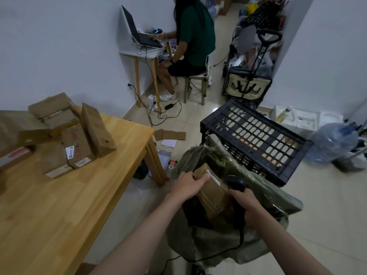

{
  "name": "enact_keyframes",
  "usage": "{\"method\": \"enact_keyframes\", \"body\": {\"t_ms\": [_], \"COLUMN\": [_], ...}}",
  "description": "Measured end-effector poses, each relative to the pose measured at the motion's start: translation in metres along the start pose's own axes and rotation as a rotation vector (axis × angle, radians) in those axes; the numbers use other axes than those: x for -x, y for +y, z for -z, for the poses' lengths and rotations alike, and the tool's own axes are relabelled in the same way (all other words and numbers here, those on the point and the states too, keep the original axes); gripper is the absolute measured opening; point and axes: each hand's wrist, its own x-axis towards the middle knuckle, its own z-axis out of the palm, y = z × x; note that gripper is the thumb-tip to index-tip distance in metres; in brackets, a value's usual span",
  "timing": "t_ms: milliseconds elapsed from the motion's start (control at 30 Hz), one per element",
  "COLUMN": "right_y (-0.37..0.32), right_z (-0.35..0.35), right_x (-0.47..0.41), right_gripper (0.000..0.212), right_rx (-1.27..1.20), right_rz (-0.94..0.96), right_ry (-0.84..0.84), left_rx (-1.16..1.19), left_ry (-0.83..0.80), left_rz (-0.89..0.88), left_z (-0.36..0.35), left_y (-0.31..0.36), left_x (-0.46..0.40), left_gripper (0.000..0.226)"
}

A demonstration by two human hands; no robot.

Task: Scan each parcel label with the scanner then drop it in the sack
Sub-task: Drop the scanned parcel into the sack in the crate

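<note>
Now left hand [187, 186] grips parcel [213, 192] top.

Both forearms are bare to the bottom edge of the view, with no sleeve showing. The left hand [186, 186] and right hand [247, 203] wear no gloves, rings or watch.

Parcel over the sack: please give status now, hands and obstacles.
Left hand grips top of parcel. Right hand holds scanner. Parcel above open sack, not released. Black crate beside sack, not blocking.
</note>
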Motion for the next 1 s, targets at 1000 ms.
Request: {"method": "enact_keyframes", "body": {"t_ms": [1000], "right_y": [-0.082], "right_z": [-0.222], "right_x": [0.085], "right_gripper": [0.008], "right_rx": [-0.142], "right_rz": [0.203], "right_ry": [-0.461], "left_rx": [0.006], "left_ry": [0.102], "left_rz": [0.061], "left_z": [0.153], "left_y": [-0.164], "left_x": [0.082], "left_gripper": [0.035]}}
